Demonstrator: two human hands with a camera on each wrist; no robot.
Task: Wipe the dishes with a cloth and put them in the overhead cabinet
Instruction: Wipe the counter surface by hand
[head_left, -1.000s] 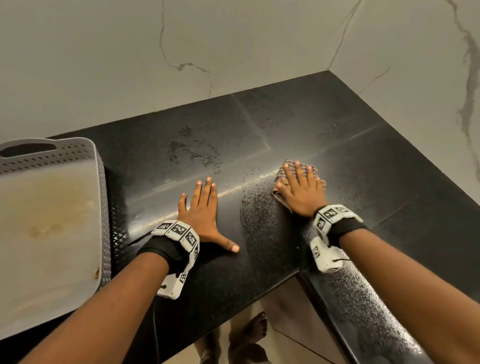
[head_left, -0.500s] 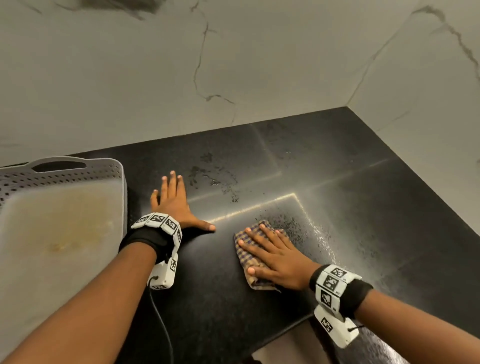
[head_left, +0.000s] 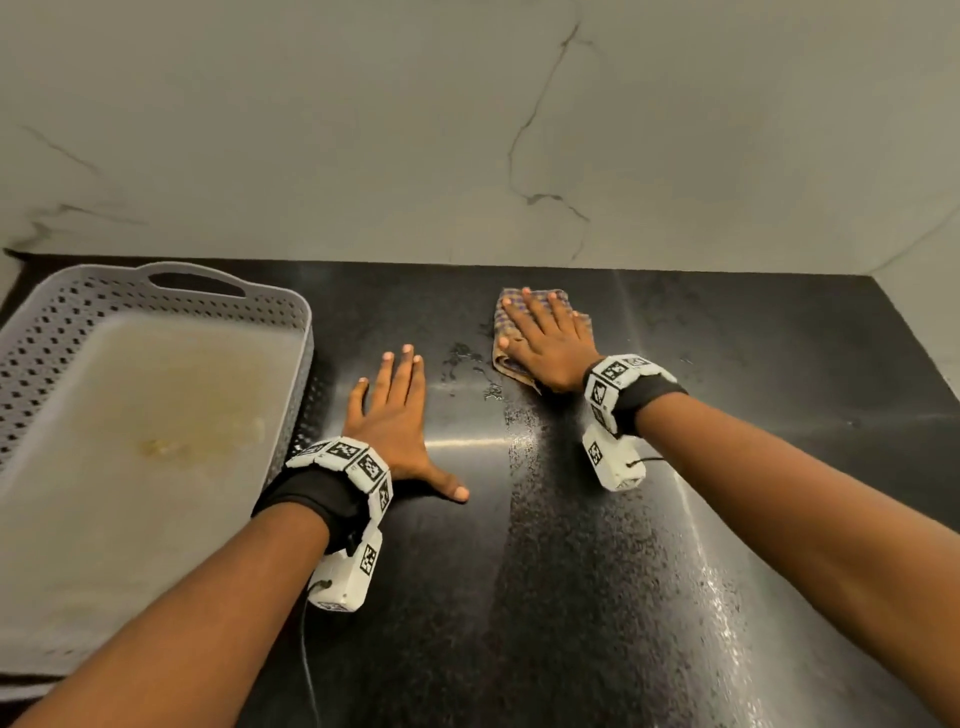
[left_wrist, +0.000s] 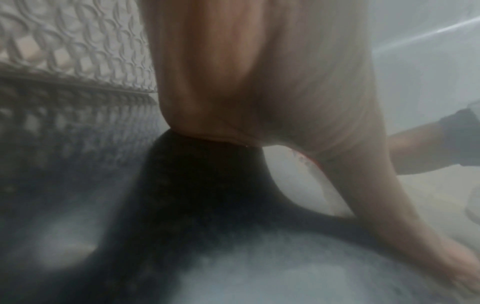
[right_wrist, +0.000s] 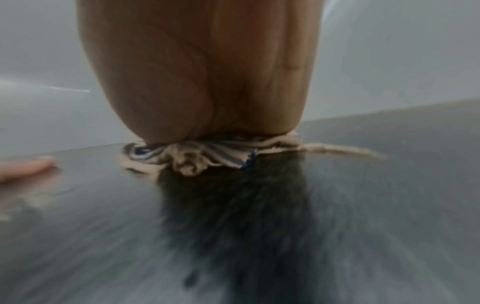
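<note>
A checked cloth (head_left: 506, 310) lies flat on the wet black countertop (head_left: 597, 545) near the back wall. My right hand (head_left: 545, 338) presses down on it with straight, spread fingers. In the right wrist view the cloth (right_wrist: 207, 154) bunches out from under the heel of the palm. My left hand (head_left: 400, 410) rests flat on the counter to the left of the cloth, fingers straight and thumb out, holding nothing. The left wrist view is blurred and shows the palm (left_wrist: 259, 82) against the counter. No dishes are in sight.
A grey perforated tray (head_left: 291, 312) with a stained liner stands at the left, just beside my left hand. A marbled wall (head_left: 467, 130) runs along the back and turns at the right corner. Water streaks shine on the counter.
My right hand has slid the cloth away from me, from near the front edge up towards the back wall. The left hand stays flat on the counter. The head view has shifted left.
</note>
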